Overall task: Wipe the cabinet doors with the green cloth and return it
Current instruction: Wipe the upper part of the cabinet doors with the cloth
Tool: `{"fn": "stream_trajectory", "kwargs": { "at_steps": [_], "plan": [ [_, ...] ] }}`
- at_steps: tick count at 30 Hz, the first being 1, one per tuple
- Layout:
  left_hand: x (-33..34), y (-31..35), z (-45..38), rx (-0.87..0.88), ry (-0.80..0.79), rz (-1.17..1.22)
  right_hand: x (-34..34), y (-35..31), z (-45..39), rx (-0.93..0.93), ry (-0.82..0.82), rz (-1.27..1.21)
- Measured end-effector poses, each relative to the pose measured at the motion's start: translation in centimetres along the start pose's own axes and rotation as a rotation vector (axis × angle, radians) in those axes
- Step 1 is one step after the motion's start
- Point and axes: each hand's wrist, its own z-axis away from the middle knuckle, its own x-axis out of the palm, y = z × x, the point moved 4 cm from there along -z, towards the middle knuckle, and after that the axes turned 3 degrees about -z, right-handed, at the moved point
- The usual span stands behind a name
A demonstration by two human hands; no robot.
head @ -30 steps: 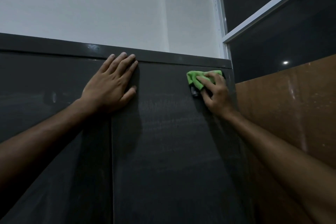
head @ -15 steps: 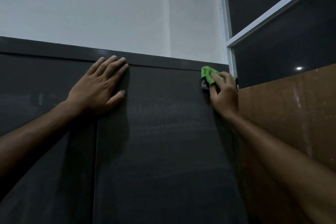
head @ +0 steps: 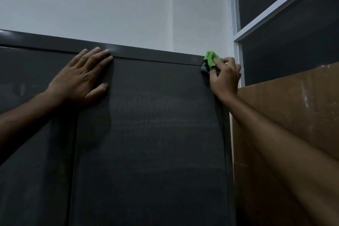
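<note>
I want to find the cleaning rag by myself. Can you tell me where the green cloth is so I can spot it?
Look at the tall dark cabinet under the white wall and follow its top edge to the right corner. There the right hand presses a small bunched green cloth against it. It is the only bright green thing among dark doors.

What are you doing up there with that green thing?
A person is wiping a dark cabinet door. The right hand holds a green cloth pressed at the door's top right corner, next to a brown panel. The left hand lies flat, fingers straight, on the cabinet near the gap between the two doors. Faint streaks show on the door below, so wiping seems under way, and the cloth has not been put back.
</note>
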Motion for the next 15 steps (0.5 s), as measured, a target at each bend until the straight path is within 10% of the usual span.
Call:
{"fn": "stream_trajectory", "kwargs": {
  "at_steps": [6,11,15],
  "plan": [
    [-0.4,0.4,-0.1,-0.011,-0.023,0.001,-0.9,1.8,7.8,-0.278,-0.085,-0.023],
    [-0.3,0.4,0.0,-0.015,-0.014,0.007,-0.2,2.0,1.6,-0.006,0.013,-0.043],
    [-0.5,0.4,0.1,-0.024,-0.012,0.012,-0.1,1.9,5.7,-0.132,-0.010,-0.035]
  ]
}}
